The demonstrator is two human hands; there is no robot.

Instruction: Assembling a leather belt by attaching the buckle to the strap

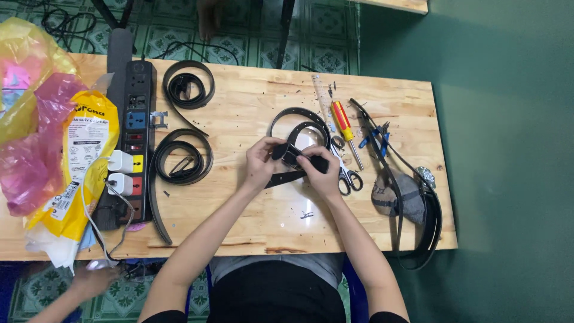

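Note:
A black leather belt [291, 118] loops across the middle of the wooden table [251, 209]. Both hands meet on its buckle end [293, 158]. My left hand [261, 162] pinches the strap and buckle from the left. My right hand [323, 173] grips the strap from the right, fingers curled over it. The buckle itself is partly hidden by my fingers.
Two coiled black belts [188, 84] [179, 161] lie left of centre beside a black power strip [133, 137] with white plugs. Scissors [345, 174], a red-yellow screwdriver [344, 122], blue pliers [373, 136], a ruler and another belt [418, 239] lie right. Plastic bags [54, 137] fill the left edge. Another person's hand [89, 280] shows at the bottom left.

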